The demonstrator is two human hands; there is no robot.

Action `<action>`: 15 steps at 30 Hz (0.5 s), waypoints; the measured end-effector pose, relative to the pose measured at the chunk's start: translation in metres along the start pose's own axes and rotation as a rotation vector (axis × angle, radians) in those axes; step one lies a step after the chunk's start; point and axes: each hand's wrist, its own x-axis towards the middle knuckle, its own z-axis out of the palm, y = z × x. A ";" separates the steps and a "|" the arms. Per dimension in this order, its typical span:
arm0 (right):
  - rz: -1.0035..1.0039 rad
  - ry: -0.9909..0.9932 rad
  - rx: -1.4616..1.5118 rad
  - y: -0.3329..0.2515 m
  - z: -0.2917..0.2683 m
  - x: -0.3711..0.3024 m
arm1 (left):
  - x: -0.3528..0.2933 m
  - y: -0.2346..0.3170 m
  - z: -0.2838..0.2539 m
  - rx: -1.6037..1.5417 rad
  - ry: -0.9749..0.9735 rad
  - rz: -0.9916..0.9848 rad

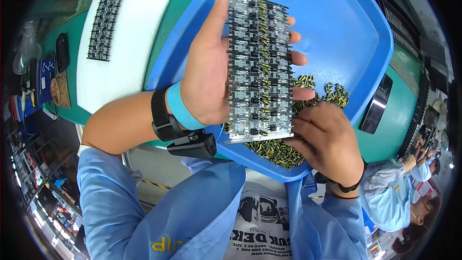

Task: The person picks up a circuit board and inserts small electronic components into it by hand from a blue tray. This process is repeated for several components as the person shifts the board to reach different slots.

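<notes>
My left hand [204,67] holds a long circuit board panel [245,67] above a blue tray, thumb along its left edge and fingertips showing past its right edge. Rows of small black and metallic parts cover the panel, with a column of yellow-and-black pieces down its middle. Beside the panel's lower right corner is my right hand [329,139], its fingers curled together; whatever they pinch is too small to make out. Under and around that hand lies a heap of small yellow-and-black capacitors [276,154], partly hidden by the panel.
The blue tray [346,33] rests on a green table [399,110]. White foam [130,33] at the left carries another board panel [108,19]. A dark phone-like slab [377,103] lies right of the tray. Another person [390,192] sits at the far right.
</notes>
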 end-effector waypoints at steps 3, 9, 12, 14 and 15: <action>-0.065 -0.091 -0.112 -0.002 0.006 -0.005 | -0.001 -0.001 0.001 -0.002 -0.007 0.022; -0.009 0.062 0.029 -0.006 0.009 -0.005 | -0.006 0.001 0.003 0.031 0.034 0.023; 0.100 0.122 0.142 -0.006 0.004 -0.008 | -0.006 0.002 0.008 0.029 0.054 0.016; 0.281 0.337 0.639 -0.010 0.009 -0.008 | -0.007 0.003 0.011 0.082 0.082 0.041; 0.369 0.452 0.887 -0.011 0.012 -0.008 | -0.007 0.004 0.011 0.110 0.098 0.052</action>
